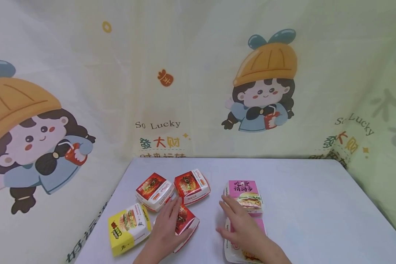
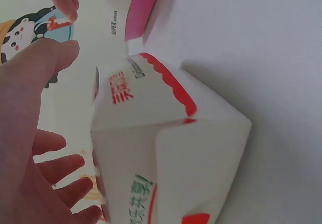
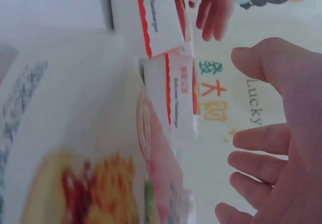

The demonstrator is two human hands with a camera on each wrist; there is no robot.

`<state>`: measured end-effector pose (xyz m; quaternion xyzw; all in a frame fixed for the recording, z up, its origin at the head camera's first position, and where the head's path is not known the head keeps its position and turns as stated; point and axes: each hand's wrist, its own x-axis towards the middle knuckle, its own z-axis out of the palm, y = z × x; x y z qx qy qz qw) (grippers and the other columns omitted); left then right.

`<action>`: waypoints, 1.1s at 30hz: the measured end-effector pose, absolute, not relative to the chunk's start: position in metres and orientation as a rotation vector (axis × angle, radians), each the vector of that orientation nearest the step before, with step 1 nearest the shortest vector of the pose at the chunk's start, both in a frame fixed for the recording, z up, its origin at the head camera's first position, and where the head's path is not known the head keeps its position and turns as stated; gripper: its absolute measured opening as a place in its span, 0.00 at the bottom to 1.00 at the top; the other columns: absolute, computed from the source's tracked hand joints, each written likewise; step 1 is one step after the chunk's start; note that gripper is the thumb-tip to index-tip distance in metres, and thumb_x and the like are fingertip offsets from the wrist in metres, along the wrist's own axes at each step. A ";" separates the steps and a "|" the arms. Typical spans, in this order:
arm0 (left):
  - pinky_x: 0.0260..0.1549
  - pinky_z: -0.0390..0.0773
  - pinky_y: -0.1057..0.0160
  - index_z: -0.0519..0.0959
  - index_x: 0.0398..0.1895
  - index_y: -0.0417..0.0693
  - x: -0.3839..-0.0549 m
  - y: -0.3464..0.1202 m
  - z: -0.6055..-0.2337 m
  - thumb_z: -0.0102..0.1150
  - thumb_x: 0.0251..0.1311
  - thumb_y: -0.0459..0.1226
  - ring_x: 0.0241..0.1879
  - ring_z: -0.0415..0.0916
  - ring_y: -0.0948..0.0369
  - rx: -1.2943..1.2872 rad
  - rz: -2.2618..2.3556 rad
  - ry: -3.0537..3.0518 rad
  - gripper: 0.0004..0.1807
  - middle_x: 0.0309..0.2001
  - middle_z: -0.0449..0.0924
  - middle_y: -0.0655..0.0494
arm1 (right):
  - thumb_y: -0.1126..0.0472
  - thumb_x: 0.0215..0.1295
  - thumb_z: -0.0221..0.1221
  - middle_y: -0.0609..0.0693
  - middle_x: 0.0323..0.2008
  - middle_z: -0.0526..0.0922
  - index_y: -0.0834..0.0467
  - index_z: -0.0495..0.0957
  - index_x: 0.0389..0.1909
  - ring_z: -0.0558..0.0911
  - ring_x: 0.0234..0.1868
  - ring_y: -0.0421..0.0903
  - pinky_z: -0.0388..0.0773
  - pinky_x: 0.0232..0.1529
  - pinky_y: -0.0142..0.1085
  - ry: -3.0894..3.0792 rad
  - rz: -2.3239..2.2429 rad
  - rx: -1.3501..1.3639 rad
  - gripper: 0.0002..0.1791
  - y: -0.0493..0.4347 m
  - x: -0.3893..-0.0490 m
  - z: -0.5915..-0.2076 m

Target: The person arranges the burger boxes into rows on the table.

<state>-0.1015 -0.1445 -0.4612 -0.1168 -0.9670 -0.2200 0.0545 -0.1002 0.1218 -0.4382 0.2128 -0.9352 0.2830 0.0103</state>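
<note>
My left hand [image 1: 166,228] hovers with fingers spread over a red-and-white burger box [image 1: 188,223], partly covering its lid. In the left wrist view a gap shows between that hand and the box's white side [image 2: 166,148]. On the right, my right hand [image 1: 245,231] extends, fingers parted, above the nearer pink burger box [image 1: 230,253]. The right wrist view shows this box's burger-printed face [image 3: 75,148] close up, apart from the fingers. Just beyond lies another pink burger box [image 1: 245,198]. Neither hand holds anything.
Two more red burger boxes, one at the back left [image 1: 154,190] and one nearer the middle [image 1: 191,186], lie beyond the left hand. A yellow burger box [image 1: 129,229] is left of it. The white table [image 1: 316,205] meets a cartoon-printed curtain [image 1: 198,73] behind.
</note>
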 end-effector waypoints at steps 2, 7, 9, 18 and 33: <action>0.67 0.68 0.40 0.58 0.76 0.48 -0.100 -0.148 -0.462 0.70 0.50 0.60 0.72 0.58 0.47 -0.327 -0.658 -2.950 0.54 0.74 0.60 0.49 | 0.45 0.61 0.66 0.53 0.74 0.63 0.58 0.66 0.71 0.63 0.75 0.55 0.67 0.69 0.54 -2.914 0.872 0.688 0.40 0.119 -0.099 -0.438; 0.67 0.66 0.39 0.57 0.77 0.49 -0.099 -0.153 -0.462 0.69 0.49 0.63 0.74 0.55 0.46 -0.250 -0.678 -3.017 0.56 0.76 0.56 0.48 | 0.44 0.61 0.65 0.52 0.75 0.62 0.57 0.66 0.71 0.63 0.75 0.55 0.68 0.69 0.55 -2.948 0.844 0.703 0.41 0.110 -0.098 -0.438; 0.67 0.66 0.38 0.56 0.77 0.49 -0.099 -0.156 -0.461 0.68 0.50 0.63 0.75 0.54 0.46 -0.236 -0.690 -3.039 0.56 0.77 0.55 0.48 | 0.43 0.61 0.65 0.52 0.75 0.62 0.56 0.66 0.72 0.62 0.75 0.55 0.68 0.68 0.55 -2.961 0.845 0.706 0.41 0.106 -0.098 -0.439; 0.68 0.64 0.37 0.51 0.79 0.57 -0.098 -0.174 -0.460 0.60 0.59 0.62 0.76 0.52 0.47 -0.252 -0.740 -3.064 0.50 0.78 0.52 0.51 | 0.42 0.63 0.63 0.52 0.76 0.60 0.54 0.64 0.73 0.62 0.75 0.56 0.67 0.69 0.58 -2.989 0.901 0.758 0.40 0.091 -0.092 -0.444; 0.67 0.62 0.33 0.60 0.76 0.53 -0.094 -0.184 -0.462 0.56 0.56 0.68 0.76 0.50 0.42 -0.255 -0.846 -3.207 0.50 0.79 0.46 0.49 | 0.45 0.61 0.65 0.56 0.72 0.66 0.61 0.67 0.69 0.67 0.72 0.57 0.72 0.67 0.53 -2.880 0.782 0.909 0.40 0.052 -0.084 -0.455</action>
